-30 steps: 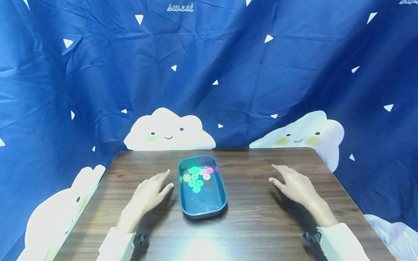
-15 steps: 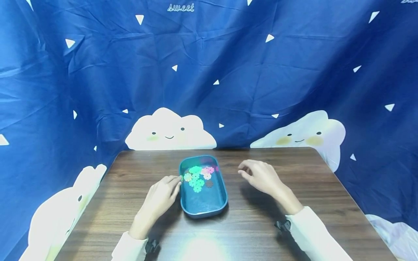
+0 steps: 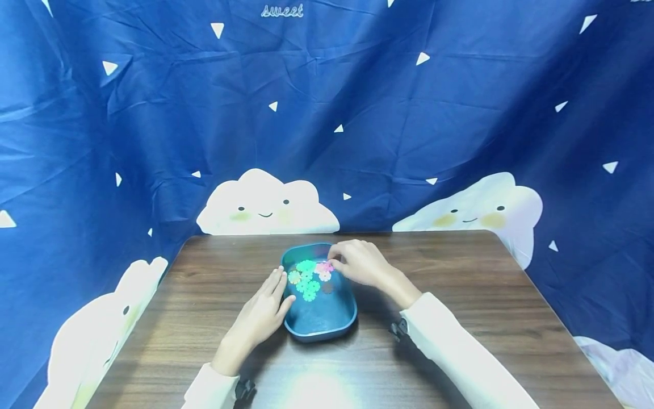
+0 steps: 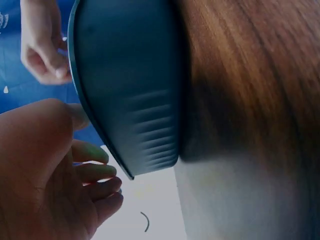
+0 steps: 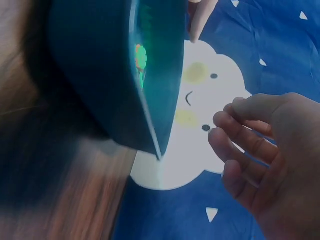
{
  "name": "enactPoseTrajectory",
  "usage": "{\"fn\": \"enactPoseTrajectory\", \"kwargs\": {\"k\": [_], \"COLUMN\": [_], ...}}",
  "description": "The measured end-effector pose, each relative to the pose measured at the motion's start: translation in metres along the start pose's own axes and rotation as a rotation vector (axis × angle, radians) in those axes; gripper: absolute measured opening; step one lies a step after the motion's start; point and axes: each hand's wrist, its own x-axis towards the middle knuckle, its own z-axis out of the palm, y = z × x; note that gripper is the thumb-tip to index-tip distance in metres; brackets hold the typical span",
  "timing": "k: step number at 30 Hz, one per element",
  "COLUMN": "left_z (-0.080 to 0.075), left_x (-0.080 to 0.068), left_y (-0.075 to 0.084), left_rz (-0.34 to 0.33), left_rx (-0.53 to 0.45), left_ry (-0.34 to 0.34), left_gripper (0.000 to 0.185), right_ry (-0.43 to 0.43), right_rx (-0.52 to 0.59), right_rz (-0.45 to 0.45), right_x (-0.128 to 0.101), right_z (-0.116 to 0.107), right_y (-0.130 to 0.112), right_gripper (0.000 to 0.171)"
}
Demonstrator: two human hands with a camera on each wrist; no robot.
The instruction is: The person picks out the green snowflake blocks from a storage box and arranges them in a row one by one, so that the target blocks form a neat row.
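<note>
A dark teal plastic tray (image 3: 319,334) stands on the wooden table. Small flower-shaped pieces lie in its far half: several green ones (image 3: 308,286), a few pink ones (image 3: 325,267), an orange one (image 3: 294,277) and a dim brownish one (image 3: 327,288). My left hand (image 3: 261,311) is at the tray's left rim, fingers extended along it and thumb over the edge. Over the far right rim hangs my right hand (image 3: 361,263), its fingers loosely bent. The right wrist view shows nothing between those fingers (image 5: 245,142), which are above the tray.
Brown wood-grain table (image 3: 449,284) surrounds the tray, with a bright light reflection (image 3: 319,392) near the front. Behind it hangs a blue cloth (image 3: 286,142) printed with white clouds and triangles. Dark wrist-worn devices (image 3: 245,389) sit below both sleeves.
My right hand has moved left from the right part of the table to above the tray, its fingers bending. My left hand has come right to the tray's rim. The tray stays put.
</note>
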Motion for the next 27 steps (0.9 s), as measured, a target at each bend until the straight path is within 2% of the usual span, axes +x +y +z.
{"fn": "enactPoseTrajectory", "kwargs": {"k": [6,11,20,27], "left_z": [0.004,0.008,0.009,0.01], "left_x": [0.002,0.001,-0.001,-0.003], "left_y": [0.0,0.0,0.0,0.002], "left_rz": [-0.016,0.001,0.037,0.055], "left_rx": [-0.023,0.024,0.063,0.07], "left_ry": [-0.06,-0.086,-0.032,-0.022], "left_gripper": [0.067,0.066,0.06,0.058], "right_ry": [-0.062,-0.127,-0.181,-0.24], "right_rx": [-0.033,-0.059,-0.079,-0.095], "right_rz": [-0.065,-0.101,-0.131,-0.142], "right_x": [0.026,0.043,0.069,0.083], "right_z": [0.006,0.017,0.042,0.061], "right_y": [-0.014,-0.019,-0.026,-0.031], "right_gripper": [0.007,0.01,0.011,0.013]}}
